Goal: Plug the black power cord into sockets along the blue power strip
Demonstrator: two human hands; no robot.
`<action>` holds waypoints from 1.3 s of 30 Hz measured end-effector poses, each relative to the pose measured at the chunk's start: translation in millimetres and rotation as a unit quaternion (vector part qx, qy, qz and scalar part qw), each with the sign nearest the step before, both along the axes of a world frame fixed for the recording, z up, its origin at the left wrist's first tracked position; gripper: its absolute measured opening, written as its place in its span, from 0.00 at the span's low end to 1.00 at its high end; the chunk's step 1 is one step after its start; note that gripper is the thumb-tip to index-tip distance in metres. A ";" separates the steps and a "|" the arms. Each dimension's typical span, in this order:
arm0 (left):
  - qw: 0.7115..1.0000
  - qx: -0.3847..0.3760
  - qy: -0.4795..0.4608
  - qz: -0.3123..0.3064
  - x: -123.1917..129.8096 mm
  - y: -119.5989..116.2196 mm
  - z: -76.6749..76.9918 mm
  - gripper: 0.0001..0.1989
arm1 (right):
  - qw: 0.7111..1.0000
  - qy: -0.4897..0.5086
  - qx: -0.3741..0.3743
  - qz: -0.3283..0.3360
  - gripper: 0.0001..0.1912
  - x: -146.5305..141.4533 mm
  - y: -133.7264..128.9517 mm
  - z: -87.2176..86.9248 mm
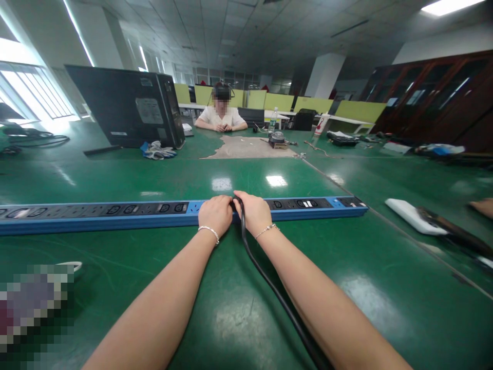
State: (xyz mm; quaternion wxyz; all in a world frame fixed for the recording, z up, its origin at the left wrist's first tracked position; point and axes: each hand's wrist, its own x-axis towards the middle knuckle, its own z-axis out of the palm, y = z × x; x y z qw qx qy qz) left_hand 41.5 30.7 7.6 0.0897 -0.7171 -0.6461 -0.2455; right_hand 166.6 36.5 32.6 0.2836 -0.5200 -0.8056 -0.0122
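Note:
A long blue power strip with black socket panels lies across the green table. My left hand is closed over the strip near its middle, with the fingertips hidden behind the hand. Right beside it, my right hand grips the end of a black power cord at the sockets. The plug itself is covered by my fingers, so I cannot tell how far it sits in a socket. From there the cord runs toward me between my forearms.
A black computer case stands at the back left beside gloves. A co-worker sits across the table. A bottle and a small device are farther back. A white-and-black object lies at right, a blurred-out item at left.

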 end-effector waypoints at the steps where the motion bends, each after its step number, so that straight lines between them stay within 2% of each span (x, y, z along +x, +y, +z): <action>1: 1.000 -0.001 -0.001 0.003 0.2 0.1 0.2 0.16 | 1.000 -0.024 0.003 0.000 0.18 -2.5 -1.7 1.6; 4: 1.000 0.002 -0.013 0.008 0.8 0.4 1.1 0.16 | 0.998 -0.055 0.006 -0.002 0.18 -7.0 -5.9 4.1; 9: 0.999 -0.006 -0.032 0.016 0.8 -0.6 2.8 0.17 | 0.998 -0.054 0.007 -0.011 0.18 -7.7 -10.2 1.4; 14: 0.999 -0.002 -0.033 -0.007 0.0 -3.4 1.8 0.19 | 0.998 -0.055 0.005 -0.013 0.19 -5.8 -12.5 -3.9; 23: 0.999 -0.001 0.004 -0.053 -1.0 -9.3 5.3 0.28 | 0.996 -0.069 0.024 0.044 0.21 6.3 -14.5 -8.8; 26: 0.998 -0.003 0.015 -0.068 -1.1 -9.1 5.7 0.27 | 0.996 -0.064 0.023 0.054 0.23 9.1 -15.4 -13.5; 32: 0.998 -0.013 0.005 -0.054 -1.2 -6.6 4.1 0.19 | 0.996 -0.025 0.033 0.073 0.25 16.0 -14.0 -26.0; 35: 0.999 -0.007 -0.003 -0.053 -0.3 -7.1 2.8 0.19 | 0.997 -0.006 0.029 0.065 0.26 20.5 -12.9 -31.4; 39: 0.999 0.010 -0.016 -0.051 2.7 -8.3 1.2 0.21 | 0.995 0.000 0.037 0.090 0.29 26.2 -9.9 -36.2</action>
